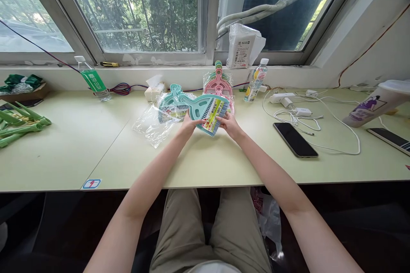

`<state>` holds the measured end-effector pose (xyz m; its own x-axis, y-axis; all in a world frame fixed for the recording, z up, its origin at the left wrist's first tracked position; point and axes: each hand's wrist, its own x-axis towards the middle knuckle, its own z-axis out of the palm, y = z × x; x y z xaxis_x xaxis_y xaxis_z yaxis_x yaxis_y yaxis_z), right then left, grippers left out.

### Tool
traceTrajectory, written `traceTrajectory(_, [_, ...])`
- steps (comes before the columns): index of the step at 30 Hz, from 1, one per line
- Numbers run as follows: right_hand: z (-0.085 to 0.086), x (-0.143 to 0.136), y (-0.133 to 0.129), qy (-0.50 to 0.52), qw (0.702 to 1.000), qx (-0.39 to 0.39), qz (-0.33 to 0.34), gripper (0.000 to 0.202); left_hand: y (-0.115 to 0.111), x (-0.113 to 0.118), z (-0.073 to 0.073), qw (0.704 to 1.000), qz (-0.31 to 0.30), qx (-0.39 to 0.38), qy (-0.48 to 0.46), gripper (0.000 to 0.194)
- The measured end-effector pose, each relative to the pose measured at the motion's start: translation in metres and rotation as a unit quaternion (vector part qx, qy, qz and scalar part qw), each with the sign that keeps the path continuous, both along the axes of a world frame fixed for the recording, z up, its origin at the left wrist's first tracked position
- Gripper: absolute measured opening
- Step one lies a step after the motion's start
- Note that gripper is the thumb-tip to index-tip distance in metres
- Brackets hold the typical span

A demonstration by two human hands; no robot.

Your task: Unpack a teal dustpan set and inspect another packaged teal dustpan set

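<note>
Both hands hold a small teal dustpan-and-brush set [197, 108] above the table, tilted, its striped bristles and yellow-green printed label toward me. My left hand [189, 124] grips its lower left edge, thumb in front. On the right side, my right hand [229, 123] pinches the labelled edge between thumb and fingers. Behind it, another teal set [175, 91] lies on the table near crumpled clear plastic wrapping [153, 126]. Pink sets [218, 80] lie stacked farther back, partly in clear wrap and partly hidden by the held one.
On the right are a black phone [295, 139], white cables and chargers [290, 111], and a large cup [378, 102]. Bottles stand at the back, one green-labelled [92, 79], one clear [257, 80]. Green folded strips [22, 126] lie far left; a tissue pack [155, 89] sits behind.
</note>
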<state>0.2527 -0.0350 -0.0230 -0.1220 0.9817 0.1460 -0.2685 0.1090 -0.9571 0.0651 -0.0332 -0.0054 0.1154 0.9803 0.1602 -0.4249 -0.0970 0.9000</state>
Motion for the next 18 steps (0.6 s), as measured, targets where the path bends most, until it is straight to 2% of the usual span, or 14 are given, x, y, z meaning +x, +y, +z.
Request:
traceTrajectory(13, [0.0009, 0.0019, -0.0005, 0.011, 1.000, 0.012, 0.003, 0.041, 0.0038, 0.0011, -0.0035, 0.999, 0.009, 0.031, -0.005, 0.092])
traceTrajectory(18, [0.0068, 0.0016, -0.0033, 0.017, 1.000, 0.018, -0.004, 0.042, 0.0003, -0.0003, 0.0054, 1.000, -0.008, 0.024, 0.018, 0.082])
